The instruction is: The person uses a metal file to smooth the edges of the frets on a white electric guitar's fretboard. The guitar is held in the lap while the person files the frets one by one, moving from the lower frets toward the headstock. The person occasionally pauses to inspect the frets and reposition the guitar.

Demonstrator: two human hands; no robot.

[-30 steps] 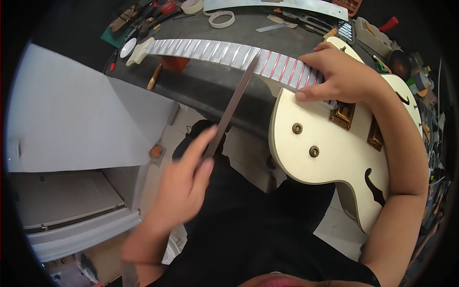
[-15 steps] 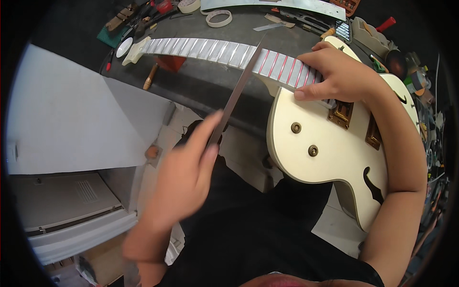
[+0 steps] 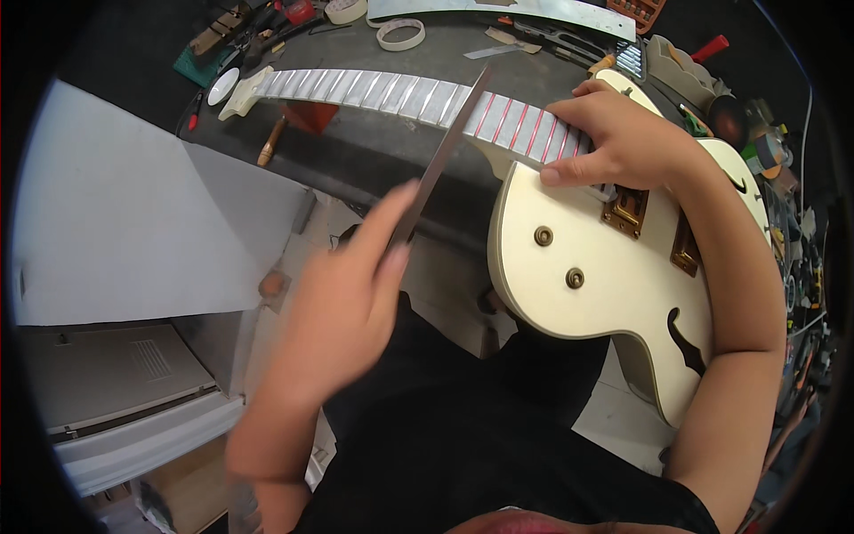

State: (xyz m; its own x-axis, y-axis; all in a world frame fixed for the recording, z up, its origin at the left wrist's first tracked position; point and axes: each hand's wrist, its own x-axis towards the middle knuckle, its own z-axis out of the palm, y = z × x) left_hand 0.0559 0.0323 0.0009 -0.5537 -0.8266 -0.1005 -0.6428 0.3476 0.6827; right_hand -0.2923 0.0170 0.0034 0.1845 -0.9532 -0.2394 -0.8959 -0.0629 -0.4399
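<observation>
A cream hollow-body electric guitar [image 3: 551, 303] leans across the bench edge with its neck pointing left. Its fretboard [image 3: 374, 89] looks grey between the frets; several frets near the body carry red lines. My left hand [image 3: 342, 303], slightly blurred, is closed around one end of a long, flat, dark metal file [image 3: 436, 165]. The file slants up across the neck, beside the first red-lined frets. My right hand [image 3: 618, 138] grips the neck where it meets the body, thumb on the near side and fingers over the far side. That forearm lies over the guitar body.
An orange-red block [image 3: 307, 117] sits beneath the neck, beside a wooden handle [image 3: 272, 142]. Tape rolls [image 3: 400, 36], a long metal plate [image 3: 507, 16] and tools line the bench's far side. A white cabinet [image 3: 151, 214] stands at left; more tools crowd the right.
The view has shifted a little, so guitar and bench appear slightly further left. The file still crosses the neck at about the same place, and my right hand keeps its hold.
</observation>
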